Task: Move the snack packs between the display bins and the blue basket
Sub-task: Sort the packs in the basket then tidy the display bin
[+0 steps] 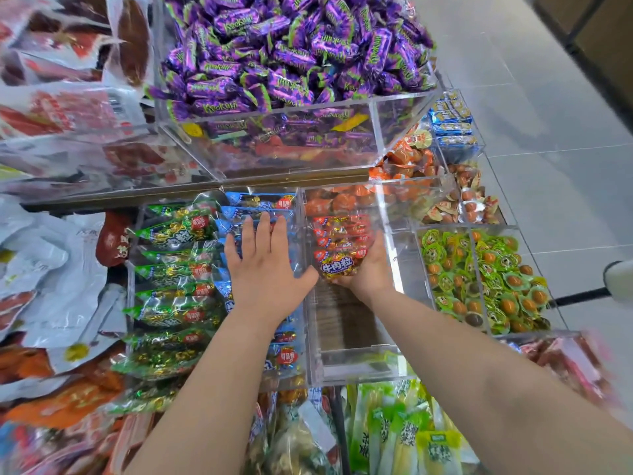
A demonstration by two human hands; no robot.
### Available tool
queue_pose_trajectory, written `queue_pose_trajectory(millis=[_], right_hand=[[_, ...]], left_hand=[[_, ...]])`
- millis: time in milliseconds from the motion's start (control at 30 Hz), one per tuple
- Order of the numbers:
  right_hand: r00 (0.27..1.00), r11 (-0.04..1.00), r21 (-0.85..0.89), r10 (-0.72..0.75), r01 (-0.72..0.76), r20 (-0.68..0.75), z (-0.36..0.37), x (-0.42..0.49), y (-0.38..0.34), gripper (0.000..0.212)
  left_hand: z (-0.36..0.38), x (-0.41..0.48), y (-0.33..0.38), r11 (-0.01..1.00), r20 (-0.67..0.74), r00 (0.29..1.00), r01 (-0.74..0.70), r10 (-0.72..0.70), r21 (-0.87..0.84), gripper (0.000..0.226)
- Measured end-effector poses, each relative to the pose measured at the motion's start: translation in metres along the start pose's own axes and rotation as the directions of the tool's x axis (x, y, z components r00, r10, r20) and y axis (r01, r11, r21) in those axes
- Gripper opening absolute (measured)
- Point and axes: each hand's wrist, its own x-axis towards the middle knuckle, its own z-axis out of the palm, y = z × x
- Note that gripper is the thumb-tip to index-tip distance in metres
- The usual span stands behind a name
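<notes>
L hand (265,269) lying flat, fingers spread, on blue packs (260,204); R hand (371,272) cupping red packs (342,245) in bin (356,351). Risk: slick stack slipping from loose grip.

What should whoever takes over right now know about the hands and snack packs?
Left hand: open, flat on the blue foil snack packs in the middle clear acrylic bin.
Right hand: grips the stack of red foil snack packs at the back of the right clear acrylic bin.
Done: red packs fill that bin's back part.
Left: its front is bare; blue basket out of view.
</notes>
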Motion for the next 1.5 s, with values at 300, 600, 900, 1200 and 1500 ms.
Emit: queue_pose_trajectory(millis=[300,600,900,1200,1500], right_hand=[[0.992,0.999,0.004,0.034,-0.035,0.125,-0.010,0.005,0.017,0.157],[0.981,0.996,0.031,-0.086,0.082,0.176,-0.011,0.007,0.001,0.135],[0.975,0.994,-0.100,0.056,-0.034,0.217,-0.040,0.003,0.014,0.151],[0.982,0.978,-0.165,0.146,-0.125,0.121,-0.053,-0.019,0.014,0.087],[0.991,0.996,-0.025,0.088,-0.090,-0.100,-0.094,-0.105,-0.016,0.024]], left_hand=[[0.000,-0.001,-0.001,1.000,-0.020,1.000,-0.013,0.013,-0.019,0.091],[0.002,-0.002,-0.003,1.000,-0.041,0.999,-0.018,0.016,-0.025,0.090],[0.004,-0.001,-0.003,0.999,-0.047,0.999,-0.016,0.014,-0.049,0.089],[0.000,0.000,-0.005,0.996,-0.015,1.000,-0.019,0.018,-0.083,0.090],[-0.034,-0.053,0.039,0.834,-0.184,0.896,-0.445,0.405,-0.328,0.035]])
